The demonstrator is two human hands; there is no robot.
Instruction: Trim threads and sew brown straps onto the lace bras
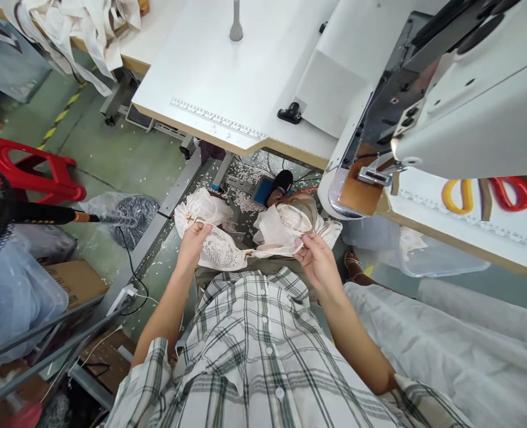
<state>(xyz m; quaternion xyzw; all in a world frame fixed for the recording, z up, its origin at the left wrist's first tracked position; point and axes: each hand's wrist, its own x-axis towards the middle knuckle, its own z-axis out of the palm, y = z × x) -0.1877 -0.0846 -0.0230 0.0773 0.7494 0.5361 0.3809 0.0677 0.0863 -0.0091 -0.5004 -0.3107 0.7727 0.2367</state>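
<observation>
- Lace bra (pixel 221 249), white: center of the frame, over the lap, with patterned openwork and a softly rounded cup; a small brown bow (pixel 248 255) sits along its edge.
- Left hand (pixel 195 241): left of center, thumb and fingertips pinched together on the lace edge.
- Right hand (pixel 315 252): right of center, thumb and forefinger closed on thin, pale cloth, the other fingers loosely curled.
- Sewing machine (pixel 477 119): upper right, smooth and white, rounded at its near end.
- Stool (pixel 44 172): left edge, glossy red plastic.
</observation>
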